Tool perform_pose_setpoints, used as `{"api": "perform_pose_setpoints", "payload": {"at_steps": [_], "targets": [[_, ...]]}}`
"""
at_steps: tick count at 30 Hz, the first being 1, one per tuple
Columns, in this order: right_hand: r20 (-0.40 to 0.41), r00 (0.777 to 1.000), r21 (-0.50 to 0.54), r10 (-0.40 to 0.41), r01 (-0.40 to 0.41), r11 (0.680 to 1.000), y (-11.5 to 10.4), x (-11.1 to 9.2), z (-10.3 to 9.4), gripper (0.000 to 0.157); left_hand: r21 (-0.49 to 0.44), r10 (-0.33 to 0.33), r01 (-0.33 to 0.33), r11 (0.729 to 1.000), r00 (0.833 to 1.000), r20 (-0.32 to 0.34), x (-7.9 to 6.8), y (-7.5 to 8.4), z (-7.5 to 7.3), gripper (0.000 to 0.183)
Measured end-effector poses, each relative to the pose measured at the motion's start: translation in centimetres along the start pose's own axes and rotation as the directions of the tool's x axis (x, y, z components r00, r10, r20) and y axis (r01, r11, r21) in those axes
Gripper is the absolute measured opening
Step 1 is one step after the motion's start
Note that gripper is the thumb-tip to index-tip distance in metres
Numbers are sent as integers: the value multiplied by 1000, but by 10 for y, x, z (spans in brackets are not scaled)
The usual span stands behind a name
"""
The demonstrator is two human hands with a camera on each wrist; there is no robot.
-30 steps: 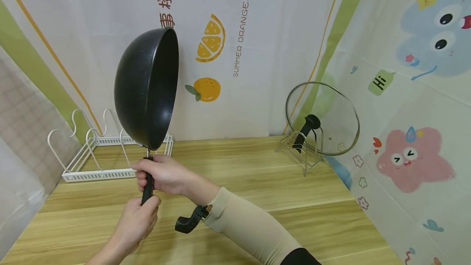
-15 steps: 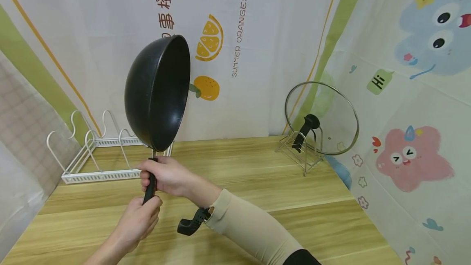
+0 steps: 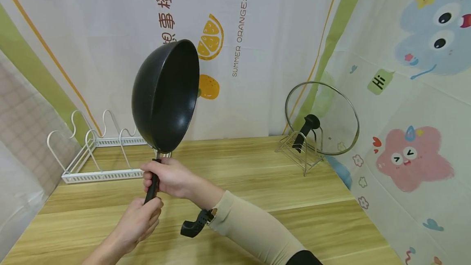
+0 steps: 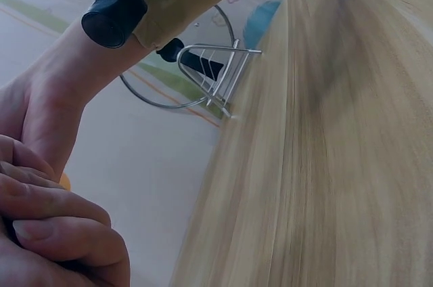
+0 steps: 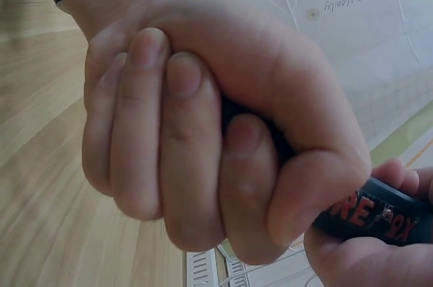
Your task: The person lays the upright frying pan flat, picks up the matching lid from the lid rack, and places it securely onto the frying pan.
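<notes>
A black wok [image 3: 165, 97] is raised over the table in the head view, its bowl up and its hollow turned to the right. The left hand [image 3: 137, 224] grips the lower end of its black handle [image 3: 151, 189]. Just above it, the right hand [image 3: 171, 177] grips the handle near the bowl. In the right wrist view, the left hand's [image 5: 189, 151] fingers are curled round the handle, and a printed part of the handle [image 5: 379, 216] shows at the right hand [image 5: 365, 260]. The left wrist view shows only the left hand's curled fingers [image 4: 74, 239] at its lower left.
A white wire rack [image 3: 99, 175] stands at the back left, close behind the hands. At the back right, a glass lid [image 3: 336, 113] with a black knob leans upright in a small metal stand [image 3: 305, 160]. Printed sheets line the table's back and sides.
Both hands have carried the wok a little to the right and down. Its bowl leans further right, and more of its inside shows. The grips are unchanged.
</notes>
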State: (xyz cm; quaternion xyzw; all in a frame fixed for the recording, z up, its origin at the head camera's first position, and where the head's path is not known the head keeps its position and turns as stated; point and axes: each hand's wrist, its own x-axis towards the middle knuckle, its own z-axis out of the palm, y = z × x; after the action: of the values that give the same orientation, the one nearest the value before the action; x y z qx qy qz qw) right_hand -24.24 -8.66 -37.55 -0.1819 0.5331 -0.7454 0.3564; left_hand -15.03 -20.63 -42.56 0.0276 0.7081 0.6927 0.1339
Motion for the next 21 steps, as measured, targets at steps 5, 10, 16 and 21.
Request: {"api": "perform_pose_setpoints", "payload": {"at_steps": [5, 10, 16, 21], "targets": [[6, 1000, 5, -12, 12, 1000, 2, 0, -3, 31, 0, 14, -14, 1000, 999, 46, 0, -1, -1, 50], [-9, 1000, 15, -7, 8, 1000, 3, -2, -5, 31, -15, 14, -13, 1000, 996, 89, 1, -2, -3, 50], [-3, 1000, 39, -10, 10, 999, 2, -5, -6, 30, -19, 4, -2, 1000, 994, 113, 0, 0, -2, 51], [-9, 1000, 55, -11, 11, 998, 3, -6, -7, 28, -28, 11, -7, 1000, 987, 157, 0, 1, -3, 50]]}}
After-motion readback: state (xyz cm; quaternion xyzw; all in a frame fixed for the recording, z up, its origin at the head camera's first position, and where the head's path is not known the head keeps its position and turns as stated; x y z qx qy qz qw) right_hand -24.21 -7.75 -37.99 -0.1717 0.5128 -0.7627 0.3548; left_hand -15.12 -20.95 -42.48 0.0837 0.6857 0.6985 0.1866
